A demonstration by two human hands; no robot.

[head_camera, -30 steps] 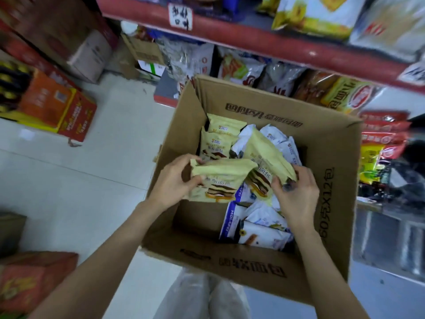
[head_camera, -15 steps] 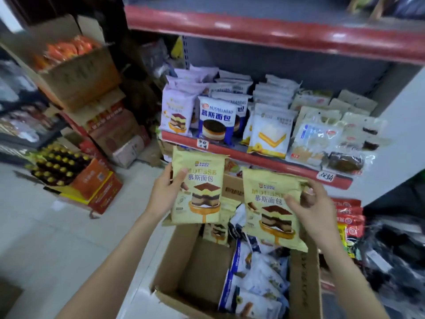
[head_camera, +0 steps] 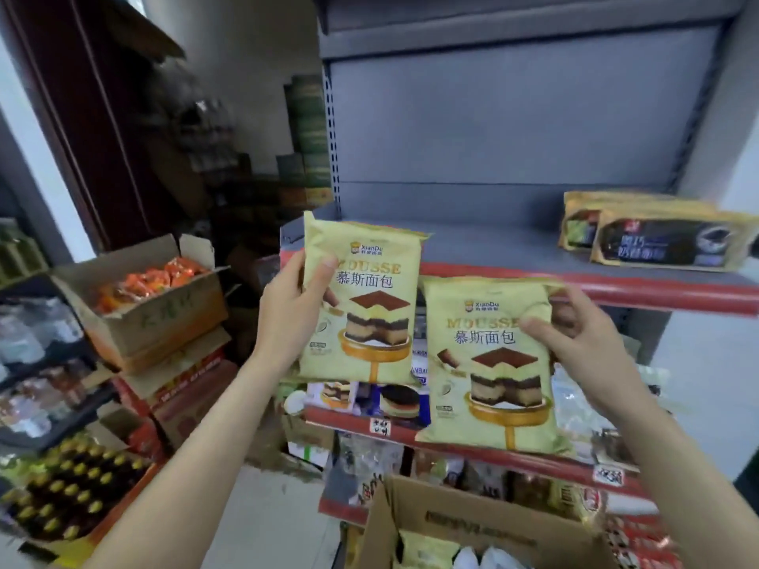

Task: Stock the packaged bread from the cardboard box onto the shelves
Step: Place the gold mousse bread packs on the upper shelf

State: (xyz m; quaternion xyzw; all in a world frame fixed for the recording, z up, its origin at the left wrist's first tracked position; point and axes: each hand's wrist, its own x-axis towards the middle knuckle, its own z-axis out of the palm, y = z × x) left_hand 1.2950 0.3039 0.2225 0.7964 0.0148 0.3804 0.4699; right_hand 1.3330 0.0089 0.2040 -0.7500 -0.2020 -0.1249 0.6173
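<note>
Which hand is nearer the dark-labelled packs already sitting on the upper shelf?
Right. The right hand, gripping a mousse bread pack, sits just below and left of the dark-labelled packs. The left hand, holding the other mousse pack, is far off to their left.

One head-worn wide-angle view looks forward and slightly down from close range at a grey shelf (head_camera: 493,244) at 12 o'clock, a cardboard box (head_camera: 472,523) at 6, stacked cartons (head_camera: 156,322) at 9.
</note>
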